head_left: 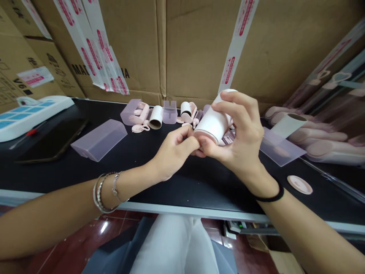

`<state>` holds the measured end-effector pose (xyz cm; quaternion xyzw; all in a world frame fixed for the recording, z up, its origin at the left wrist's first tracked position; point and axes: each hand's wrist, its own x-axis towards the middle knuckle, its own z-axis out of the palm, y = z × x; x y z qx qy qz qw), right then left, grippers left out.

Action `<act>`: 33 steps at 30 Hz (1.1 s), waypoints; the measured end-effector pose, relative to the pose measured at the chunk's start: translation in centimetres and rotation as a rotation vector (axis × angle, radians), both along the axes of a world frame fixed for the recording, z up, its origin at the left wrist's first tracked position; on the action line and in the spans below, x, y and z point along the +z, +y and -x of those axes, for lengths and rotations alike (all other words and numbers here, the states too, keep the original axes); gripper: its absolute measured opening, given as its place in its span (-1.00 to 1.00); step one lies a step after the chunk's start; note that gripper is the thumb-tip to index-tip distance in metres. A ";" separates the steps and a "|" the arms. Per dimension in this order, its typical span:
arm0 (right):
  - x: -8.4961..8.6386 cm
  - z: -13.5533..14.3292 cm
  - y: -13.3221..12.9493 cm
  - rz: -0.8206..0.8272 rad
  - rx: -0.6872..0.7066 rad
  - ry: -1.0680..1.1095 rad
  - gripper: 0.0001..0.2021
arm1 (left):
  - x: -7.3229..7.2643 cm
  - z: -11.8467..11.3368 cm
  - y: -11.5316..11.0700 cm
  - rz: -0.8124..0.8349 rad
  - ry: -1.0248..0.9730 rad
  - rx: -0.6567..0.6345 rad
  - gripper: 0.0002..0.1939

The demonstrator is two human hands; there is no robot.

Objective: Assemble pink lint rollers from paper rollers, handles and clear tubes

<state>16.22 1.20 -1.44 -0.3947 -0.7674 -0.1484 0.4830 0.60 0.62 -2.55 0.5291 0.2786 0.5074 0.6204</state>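
Note:
A white lint-roller paper roll (212,123) is held tilted over the table, with a pale pink rim at its lower end. My right hand (242,125) wraps round the roll, fingers over its upper side and thumb at the lower end. My left hand (178,152) is closed at that same end, thumb and fingers pressed to the rim. What lies under the left fingertips is hidden. Behind the hands are more white rolls (156,117), pink handle parts (141,114) and translucent purple covers (170,112).
A purple cover (99,140) lies on the black table (171,190) at left, near a dark phone-like slab (54,141) and a white-blue power strip (37,114). At right are a pink round cap (300,184), another purple cover (281,148) and stacked wrapped rollers (330,148). Cardboard boxes (194,49) stand behind.

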 end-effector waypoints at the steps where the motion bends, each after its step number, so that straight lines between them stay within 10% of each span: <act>1: 0.0 0.0 0.0 0.000 -0.011 -0.010 -0.52 | 0.0 0.0 0.1 -0.003 -0.004 -0.002 -0.89; 19: -0.1 -0.7 1.4 -0.172 0.028 -0.056 -0.32 | 0.3 0.1 0.4 -0.125 0.047 0.035 -0.89; 26: 0.3 -0.9 1.7 0.122 0.054 -0.197 -0.35 | -0.1 1.0 1.3 -0.182 0.022 0.120 -0.73; 33: -0.7 -0.4 2.9 0.467 0.368 -0.104 -0.34 | -0.6 1.5 2.2 -0.022 0.090 0.023 -0.60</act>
